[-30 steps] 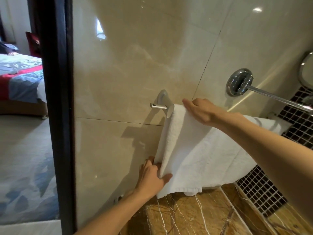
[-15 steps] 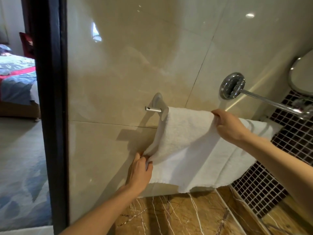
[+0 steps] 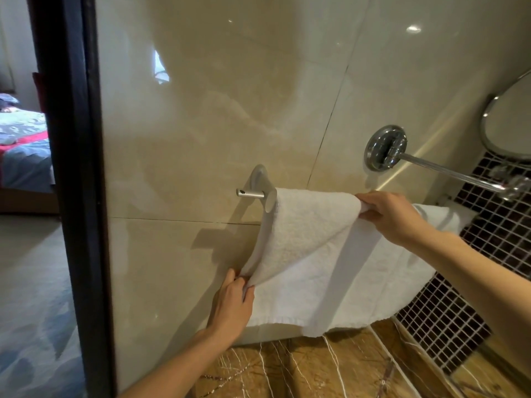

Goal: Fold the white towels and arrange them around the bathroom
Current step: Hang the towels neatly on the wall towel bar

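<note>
Right, nearest me the left hand point(image 3: 233, 304) is pinched shut on the lower left edge of the white towel point(image 3: 310, 271), pulling it out from the beige tiled wall point(image 3: 230, 110). Further up, my right hand point(image 3: 389, 214) is closed on the towel's top fold where it drapes over the towel bar point(image 3: 250, 193). Beyond that I see 1 chrome wall mount point(image 3: 385, 147) and the dark mosaic tiles point(image 3: 488, 254).

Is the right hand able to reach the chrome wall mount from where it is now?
Probably yes. The right hand sits just below the chrome mount, with only bare wall tile between them, but it is pinching the towel on the rail and would have to let go first.
</note>
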